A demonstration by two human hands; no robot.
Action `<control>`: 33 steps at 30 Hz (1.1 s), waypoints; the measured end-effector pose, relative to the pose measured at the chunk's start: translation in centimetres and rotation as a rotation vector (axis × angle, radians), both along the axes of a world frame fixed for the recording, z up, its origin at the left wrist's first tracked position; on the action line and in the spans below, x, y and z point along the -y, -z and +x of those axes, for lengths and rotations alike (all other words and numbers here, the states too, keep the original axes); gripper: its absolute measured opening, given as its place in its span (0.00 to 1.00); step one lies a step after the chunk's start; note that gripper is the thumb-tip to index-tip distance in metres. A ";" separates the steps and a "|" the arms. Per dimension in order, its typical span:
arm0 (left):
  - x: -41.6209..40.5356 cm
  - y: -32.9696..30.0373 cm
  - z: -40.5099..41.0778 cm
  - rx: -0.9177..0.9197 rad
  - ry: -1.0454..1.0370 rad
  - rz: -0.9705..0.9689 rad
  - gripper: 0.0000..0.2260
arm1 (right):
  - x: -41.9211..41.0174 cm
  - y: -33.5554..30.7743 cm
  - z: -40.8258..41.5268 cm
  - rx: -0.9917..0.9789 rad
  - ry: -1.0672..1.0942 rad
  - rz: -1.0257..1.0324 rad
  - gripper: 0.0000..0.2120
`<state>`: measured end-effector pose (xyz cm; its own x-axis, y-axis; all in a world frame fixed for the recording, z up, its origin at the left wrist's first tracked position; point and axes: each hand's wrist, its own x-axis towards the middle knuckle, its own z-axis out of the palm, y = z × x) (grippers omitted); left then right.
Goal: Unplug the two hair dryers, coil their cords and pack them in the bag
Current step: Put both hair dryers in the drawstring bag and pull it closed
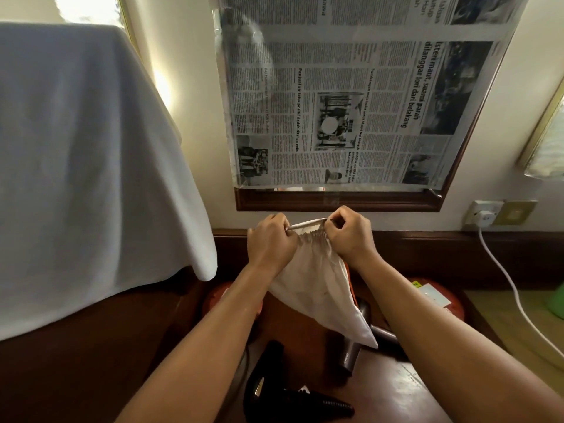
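Note:
A white drawstring bag (pixel 317 288) hangs in the air above the wooden table (pixel 381 389). My left hand (pixel 270 244) and my right hand (pixel 351 236) each pinch its gathered top edge, one at either side. A black hair dryer (pixel 274 389) lies on the table near the front edge. Further right lies a grey hair dryer (pixel 351 352), partly hidden behind the bag's lower corner.
A white plug (pixel 485 219) sits in a wall socket at the right, its white cord (pixel 515 296) trailing down to the right. A mirror covered with newspaper (pixel 351 96) hangs on the wall. A white towel (pixel 85 166) is draped at the left. Orange trays (pixel 454 309) rest at the back.

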<state>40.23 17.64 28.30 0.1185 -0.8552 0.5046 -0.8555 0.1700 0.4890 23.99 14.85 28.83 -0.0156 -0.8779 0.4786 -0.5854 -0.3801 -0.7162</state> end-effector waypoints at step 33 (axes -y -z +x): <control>0.1 1.7 3.7 -0.092 0.022 0.082 0.12 | -0.6 -0.4 -1.1 -0.101 0.030 0.069 0.03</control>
